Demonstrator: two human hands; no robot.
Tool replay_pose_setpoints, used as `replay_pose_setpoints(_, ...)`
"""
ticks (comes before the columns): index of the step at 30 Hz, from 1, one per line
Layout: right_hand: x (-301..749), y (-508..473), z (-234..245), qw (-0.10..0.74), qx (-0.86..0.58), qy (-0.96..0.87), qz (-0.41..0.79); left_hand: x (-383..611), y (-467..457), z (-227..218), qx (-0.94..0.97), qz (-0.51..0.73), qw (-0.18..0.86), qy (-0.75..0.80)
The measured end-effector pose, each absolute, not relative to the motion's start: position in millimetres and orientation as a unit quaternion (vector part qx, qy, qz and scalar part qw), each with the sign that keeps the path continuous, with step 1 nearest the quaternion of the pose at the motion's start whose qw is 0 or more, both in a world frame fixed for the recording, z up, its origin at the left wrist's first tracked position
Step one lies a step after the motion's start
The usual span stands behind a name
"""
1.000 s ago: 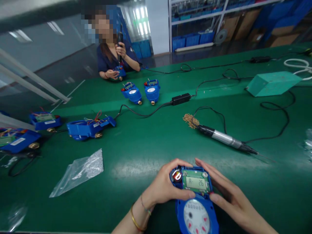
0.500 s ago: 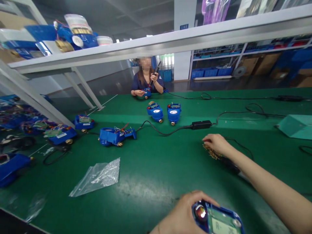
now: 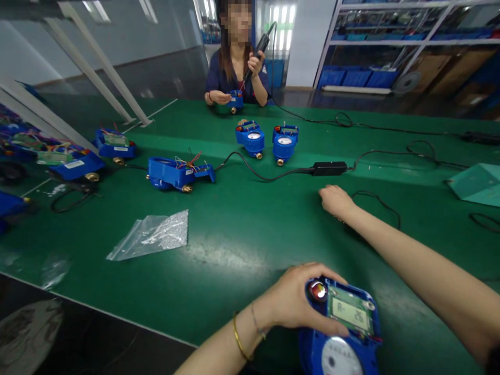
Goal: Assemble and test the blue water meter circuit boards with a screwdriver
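Note:
My left hand (image 3: 299, 297) grips a blue water meter (image 3: 375, 312) at the table's near edge. The meter's cover is off, showing a green circuit board with a lit display (image 3: 349, 314) and a round dial (image 3: 340, 359) below it. Further out on the right, my right hand (image 3: 336, 200) is low over the table with its fingers curled in. What it holds, if anything, is hidden; only a trace of small brass-coloured pieces (image 3: 340, 220) shows beneath it.
A clear plastic bag (image 3: 156, 237) lies left of centre. Beyond are two blue meters (image 3: 283, 143), a wired meter (image 3: 172, 174) and a black cable box (image 3: 330, 168). More meters (image 3: 78, 165) crowd the left. Across the table a person (image 3: 236, 67) holds a screwdriver-like tool (image 3: 262, 46).
The view has tipped downward, bringing more of the held meter into sight. My right hand now covers the small brass-coloured pieces that showed beside its fingers before.

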State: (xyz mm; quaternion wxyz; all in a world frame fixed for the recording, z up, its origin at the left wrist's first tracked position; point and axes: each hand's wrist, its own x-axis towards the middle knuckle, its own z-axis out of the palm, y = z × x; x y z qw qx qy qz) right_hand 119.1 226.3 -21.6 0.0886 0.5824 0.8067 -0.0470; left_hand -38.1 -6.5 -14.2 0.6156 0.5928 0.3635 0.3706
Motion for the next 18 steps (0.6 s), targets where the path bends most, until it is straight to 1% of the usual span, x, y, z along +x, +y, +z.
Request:
replay_pose_setpoints(5, 138, 180, 13, -0.017, 0.610, 0.790, -0.054, -38, -4, -12, 0.623, 0.409, 0.576, 0.335)
replay_pose_setpoints(7, 152, 147, 32, -0.047, 0.601, 0.791, -0.106, -39, -3, -11, 0.621, 0.403, 0.585, 0.330)
replay_pose_setpoints(8, 159, 129, 41, -0.054, 0.587, 0.795, -0.145, -39, -3, -10, 0.620, 0.393, 0.592, 0.334)
replay_pose_setpoints(9, 165, 112, 48, -0.065, 0.564, 0.797, -0.207, -39, -3, -9, 0.619, 0.379, 0.597, 0.342)
replay_pose_setpoints(10, 169, 96, 53, -0.113, 0.529, 0.772, -0.334, -40, -2, -8, 0.620, 0.365, 0.599, 0.352)
replay_pose_setpoints(11, 172, 82, 56, -0.137, 0.503, 0.740, -0.425, -40, -2, -7, 0.624, 0.350, 0.599, 0.361)
replay_pose_setpoints(13, 172, 63, 55, -0.149, 0.470, 0.683, -0.538, -40, -1, -6, 0.635, 0.328, 0.592, 0.373)
replay_pose_setpoints(14, 171, 58, 53, -0.142, 0.468, 0.669, -0.560, -41, 0, -5, 0.638, 0.321, 0.591, 0.376)
replay_pose_setpoints(18, 159, 54, 47, -0.098, 0.493, 0.636, -0.586, -41, -1, -2, 0.623, 0.309, 0.612, 0.378)
